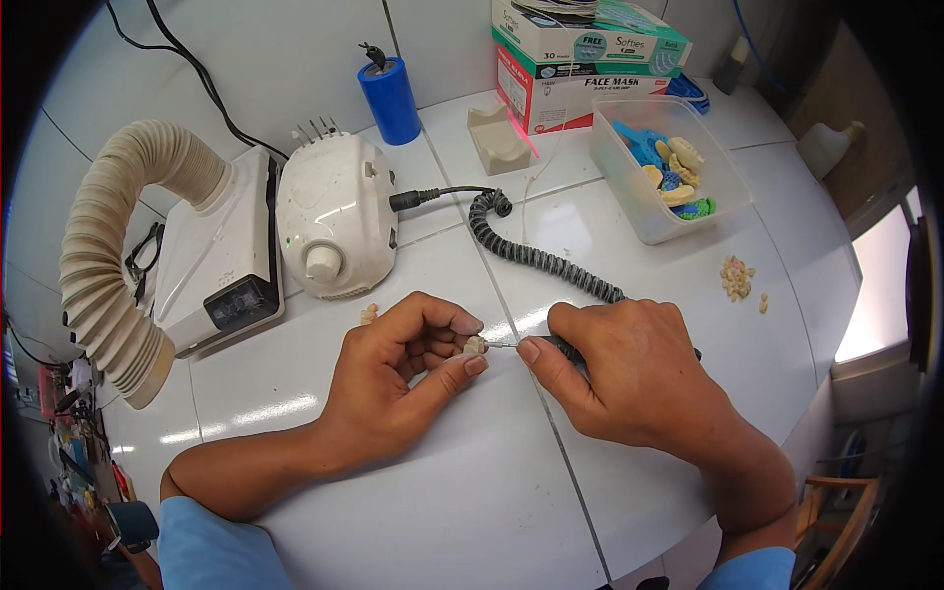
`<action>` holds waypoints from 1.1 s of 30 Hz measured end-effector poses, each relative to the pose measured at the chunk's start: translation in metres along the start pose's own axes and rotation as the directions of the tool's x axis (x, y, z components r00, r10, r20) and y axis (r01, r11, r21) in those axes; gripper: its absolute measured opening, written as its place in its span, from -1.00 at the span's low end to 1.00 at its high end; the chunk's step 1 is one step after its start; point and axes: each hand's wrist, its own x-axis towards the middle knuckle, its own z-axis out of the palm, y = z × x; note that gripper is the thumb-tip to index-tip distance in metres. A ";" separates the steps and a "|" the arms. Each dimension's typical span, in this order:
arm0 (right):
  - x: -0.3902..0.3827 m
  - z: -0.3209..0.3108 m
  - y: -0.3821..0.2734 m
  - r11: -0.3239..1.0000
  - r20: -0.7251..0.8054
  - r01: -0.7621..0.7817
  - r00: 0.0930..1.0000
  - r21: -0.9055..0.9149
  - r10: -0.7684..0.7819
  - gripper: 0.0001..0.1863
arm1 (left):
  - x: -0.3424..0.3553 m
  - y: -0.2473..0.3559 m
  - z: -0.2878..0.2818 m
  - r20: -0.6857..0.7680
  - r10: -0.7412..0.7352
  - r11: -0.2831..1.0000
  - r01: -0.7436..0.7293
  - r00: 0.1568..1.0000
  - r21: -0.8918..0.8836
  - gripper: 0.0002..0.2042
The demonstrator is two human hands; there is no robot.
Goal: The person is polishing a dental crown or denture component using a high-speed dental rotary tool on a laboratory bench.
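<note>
Between the thumb and fingertips of my left hand [388, 374] is a small cream-coloured dental crown [475, 345]. My right hand [634, 369] is wrapped round a dark rotary handpiece [567, 349], its thumb toward the tip. The thin metal bur [501, 344] of the handpiece reaches the crown's right side; whether it touches is too small to tell. A coiled black cord [551, 261] runs from the handpiece back to a white control unit [337, 221] with a knob. A few small tooth-coloured pieces [369, 314] lie just behind my left hand.
A white box-shaped machine [221, 256] with a ribbed hose [93, 265] stands at left. Farther back are a blue cylinder [390, 101], a cream cradle [498, 140] and stacked mask boxes [585, 84]. At right, a clear plastic tub [644, 211] holds dental models near a tooth pile [736, 279].
</note>
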 end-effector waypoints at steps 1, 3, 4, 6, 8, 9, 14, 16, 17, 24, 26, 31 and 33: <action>0.000 0.000 0.000 1.000 0.001 -0.001 1.000 0.000 0.001 -0.47 | 0.000 0.000 0.001 0.000 -0.001 1.000 0.001 1.000 -0.001 -0.73; 0.001 0.000 0.000 1.000 0.017 -0.012 1.000 -0.003 0.012 -0.46 | 0.001 0.001 0.002 -0.003 -0.012 0.999 0.012 1.000 -0.039 -0.73; 0.001 0.000 0.000 1.000 0.018 -0.011 1.000 -0.002 0.011 -0.46 | 0.000 0.000 0.001 -0.004 -0.014 0.999 0.013 1.000 -0.039 -0.73; 0.000 -0.001 0.000 1.000 0.027 -0.013 1.000 -0.005 0.014 -0.46 | 0.000 0.000 0.000 0.006 -0.006 1.000 0.006 1.000 -0.012 -0.75; 0.000 -0.002 -0.001 1.000 0.031 -0.016 0.999 -0.008 0.016 -0.46 | 0.000 -0.001 0.000 0.010 -0.007 1.000 0.007 1.000 -0.026 -0.76; 0.000 -0.002 -0.001 1.000 0.034 -0.017 0.999 -0.010 0.018 -0.46 | 0.000 -0.001 0.000 0.014 -0.008 0.999 0.008 1.000 -0.039 -0.77; 0.000 -0.001 0.000 1.000 0.025 0.009 1.000 -0.012 -0.009 -0.46 | 0.000 0.002 0.001 0.020 -0.021 1.000 0.021 1.000 -0.002 -0.78; -0.001 -0.001 -0.001 1.000 0.034 0.011 0.999 -0.015 -0.011 -0.47 | -0.001 0.001 0.000 0.021 -0.021 1.000 0.021 1.000 0.010 -0.79; -0.001 0.000 -0.001 1.000 0.038 0.016 0.999 -0.020 -0.015 -0.47 | 0.000 0.000 -0.001 0.028 -0.016 0.999 0.015 0.999 0.037 -0.80; -0.001 0.001 -0.001 0.999 0.043 0.021 0.999 -0.031 -0.020 -0.49 | 0.000 0.002 -0.001 0.034 0.000 1.000 -0.001 0.999 0.031 -0.81; -0.002 -0.001 -0.002 0.999 0.057 0.007 0.998 -0.044 -0.005 -0.49 | 0.001 0.003 0.000 0.031 0.001 1.000 -0.002 1.000 0.029 -0.81; -0.001 -0.001 -0.002 0.998 0.078 -0.011 0.997 -0.054 0.015 -0.49 | 0.000 0.005 0.001 0.016 -0.035 0.999 0.035 0.999 0.006 -0.81; -0.001 0.000 -0.002 0.999 0.060 0.005 0.998 -0.051 -0.002 -0.50 | 0.000 0.005 0.001 0.017 -0.046 0.999 0.046 0.999 -0.001 -0.82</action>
